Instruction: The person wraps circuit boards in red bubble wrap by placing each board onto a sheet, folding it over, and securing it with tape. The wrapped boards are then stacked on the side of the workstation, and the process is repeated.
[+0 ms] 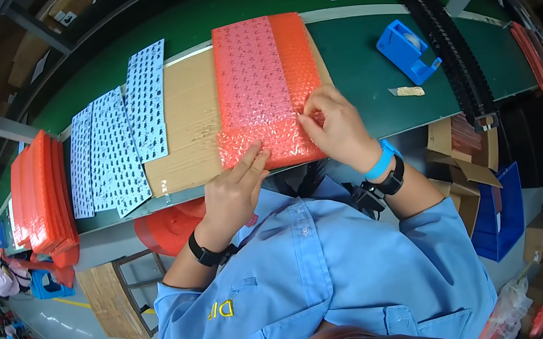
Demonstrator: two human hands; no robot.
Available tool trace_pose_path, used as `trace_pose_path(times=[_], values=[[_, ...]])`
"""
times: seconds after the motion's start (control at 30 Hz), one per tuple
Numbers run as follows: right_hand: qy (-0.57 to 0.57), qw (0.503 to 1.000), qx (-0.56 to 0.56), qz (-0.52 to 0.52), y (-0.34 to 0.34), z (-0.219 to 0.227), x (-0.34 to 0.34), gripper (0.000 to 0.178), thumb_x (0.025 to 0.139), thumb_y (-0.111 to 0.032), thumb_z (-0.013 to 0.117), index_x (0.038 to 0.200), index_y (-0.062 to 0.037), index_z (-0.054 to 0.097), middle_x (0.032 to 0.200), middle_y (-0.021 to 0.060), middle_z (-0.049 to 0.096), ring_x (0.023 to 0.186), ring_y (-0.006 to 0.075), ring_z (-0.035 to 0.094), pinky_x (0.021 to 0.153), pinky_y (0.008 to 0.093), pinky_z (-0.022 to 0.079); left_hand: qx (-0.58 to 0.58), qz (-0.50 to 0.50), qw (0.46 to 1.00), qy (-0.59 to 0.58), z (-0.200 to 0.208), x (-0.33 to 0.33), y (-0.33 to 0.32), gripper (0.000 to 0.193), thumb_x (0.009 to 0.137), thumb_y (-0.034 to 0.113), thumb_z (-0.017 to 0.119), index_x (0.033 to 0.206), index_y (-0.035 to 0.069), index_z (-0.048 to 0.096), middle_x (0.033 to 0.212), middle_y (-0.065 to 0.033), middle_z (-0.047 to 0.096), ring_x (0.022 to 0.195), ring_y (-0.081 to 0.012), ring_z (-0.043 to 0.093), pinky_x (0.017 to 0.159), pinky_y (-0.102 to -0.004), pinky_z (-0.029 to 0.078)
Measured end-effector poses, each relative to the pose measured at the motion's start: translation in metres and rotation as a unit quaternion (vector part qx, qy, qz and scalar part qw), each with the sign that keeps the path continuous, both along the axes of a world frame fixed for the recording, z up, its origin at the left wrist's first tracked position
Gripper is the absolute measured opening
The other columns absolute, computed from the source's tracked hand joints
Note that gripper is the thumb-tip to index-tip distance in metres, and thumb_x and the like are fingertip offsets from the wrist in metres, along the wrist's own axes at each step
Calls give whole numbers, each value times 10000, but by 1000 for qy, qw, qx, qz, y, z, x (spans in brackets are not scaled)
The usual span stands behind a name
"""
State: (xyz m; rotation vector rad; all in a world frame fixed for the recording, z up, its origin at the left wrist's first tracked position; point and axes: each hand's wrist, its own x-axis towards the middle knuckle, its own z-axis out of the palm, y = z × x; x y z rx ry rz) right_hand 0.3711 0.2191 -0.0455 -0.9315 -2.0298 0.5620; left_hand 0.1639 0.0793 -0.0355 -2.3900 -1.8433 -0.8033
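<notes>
A flat package in red bubble wrap lies on a brown cardboard sheet. Through the wrap shows a patterned panel, and a wrap flap is folded over its near end. My left hand rests with stretched fingers on the flap. At the flap's right edge, the thumb and fingers of my right hand are drawn together; what is between them is too small to make out. To the left lie several pale blue panels with dark patterns.
A stack of red bubble-wrapped packages stands at the bench's left. On the right are a blue tape dispenser, a utility knife and a long black strip. Below are cardboard boxes, a blue bin and a wooden stool.
</notes>
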Motion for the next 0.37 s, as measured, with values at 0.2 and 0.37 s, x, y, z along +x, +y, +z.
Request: trace_pose_path(times=[0.2,0.37], values=[[17,978,21,-207,93,29,110,92,893,-107,673,896,-15,671,873,118,608,771,235,626,646,313,483,27,9,999,-18,-2,5,17,332,813,114,751,1142,85,720,1210,-104,691,681,-243,682,613,-330,555],[-185,940,-51,-283,177,27,221,218,928,-217,649,1009,-30,726,1103,215,685,905,292,675,778,447,496,17,26,999,-28,-10,7,28,360,841,80,725,1200,86,707,1206,-126,691,849,-248,736,749,-300,581]])
